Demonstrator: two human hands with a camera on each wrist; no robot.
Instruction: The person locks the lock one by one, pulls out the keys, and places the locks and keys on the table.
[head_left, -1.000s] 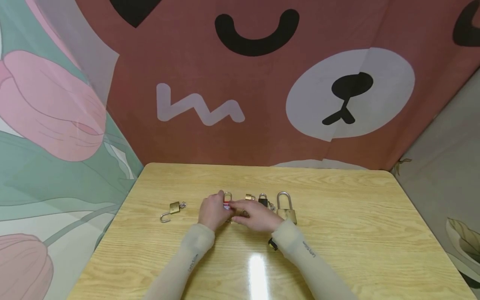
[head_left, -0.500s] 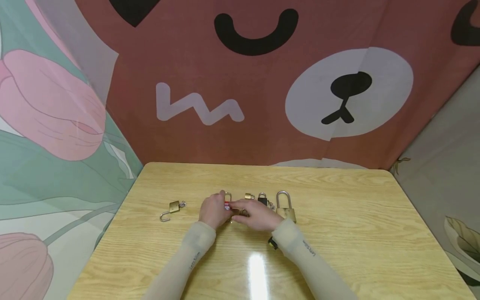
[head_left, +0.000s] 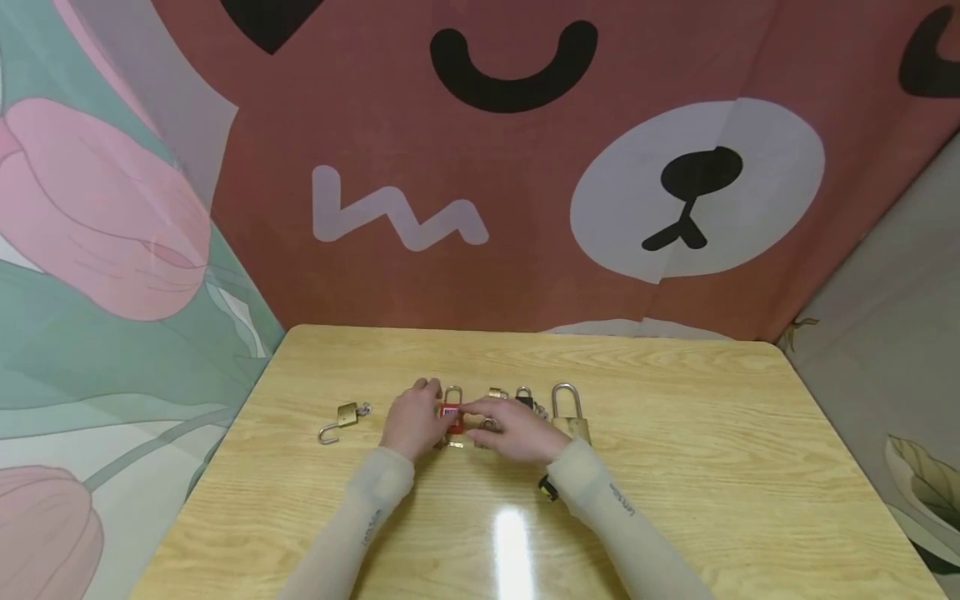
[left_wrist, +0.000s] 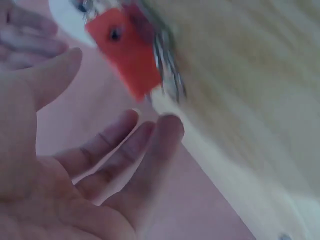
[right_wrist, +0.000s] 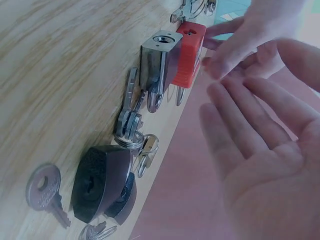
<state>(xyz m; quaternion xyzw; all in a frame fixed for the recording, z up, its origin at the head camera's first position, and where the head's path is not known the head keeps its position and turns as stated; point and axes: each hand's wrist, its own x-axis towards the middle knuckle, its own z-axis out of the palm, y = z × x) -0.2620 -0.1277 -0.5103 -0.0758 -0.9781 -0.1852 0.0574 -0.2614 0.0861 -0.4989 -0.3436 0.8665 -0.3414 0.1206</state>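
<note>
A red padlock [head_left: 452, 419] lies on the table with its shackle pointing to the far side. My left hand [head_left: 415, 419] is beside it on the left, fingers spread and slightly bent; in the left wrist view nothing sits between fingers and thumb. My right hand [head_left: 517, 429] hovers right of the red padlock, its fingers extended and the palm bare in the right wrist view. Beneath it is a steel padlock [right_wrist: 154, 62], standing next to the red one with keys [right_wrist: 130, 117] near it. Whether any fingertip touches the red padlock I cannot tell.
An unlocked brass padlock [head_left: 347, 415] with keys lies at left. Toward the right are a small brass padlock [head_left: 498, 392], a black padlock [head_left: 524, 400] and a large brass padlock [head_left: 572, 426]. A small black object [head_left: 548, 488] is by the right sleeve. A loose key [right_wrist: 44, 190] lies flat.
My left hand has let go of the red padlock and moved slightly left, uncovering more of it and the keys below. The right hand has barely moved.
</note>
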